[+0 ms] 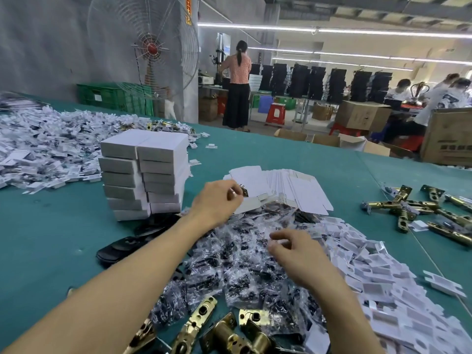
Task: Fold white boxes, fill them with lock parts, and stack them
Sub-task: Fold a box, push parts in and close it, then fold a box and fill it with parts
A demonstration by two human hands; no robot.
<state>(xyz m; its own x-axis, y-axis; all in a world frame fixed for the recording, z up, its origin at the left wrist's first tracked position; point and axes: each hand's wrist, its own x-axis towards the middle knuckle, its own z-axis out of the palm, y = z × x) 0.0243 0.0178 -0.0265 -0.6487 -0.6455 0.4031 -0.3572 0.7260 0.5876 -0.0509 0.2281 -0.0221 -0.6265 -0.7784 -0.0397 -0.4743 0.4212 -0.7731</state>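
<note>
Beyond my green table (pixel 51 226) stands a caged fan (pixel 150 47): grey wall (pixel 38 42) to its left, strip lights (pixel 332 30) and a red stool (pixel 275 113) to its right.

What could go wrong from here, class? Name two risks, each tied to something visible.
The stack of white boxes looks uneven, its two columns misaligned; adding more could topple it. The left hand pinches a brass part beside the loose flat blanks; dropped, it might scatter them.

Two-column stack of closed white boxes (pixel 144 172), flat box blanks (pixel 296 190) fanned beside it, bagged lock parts (pixel 242 264) heaped nearer
</note>
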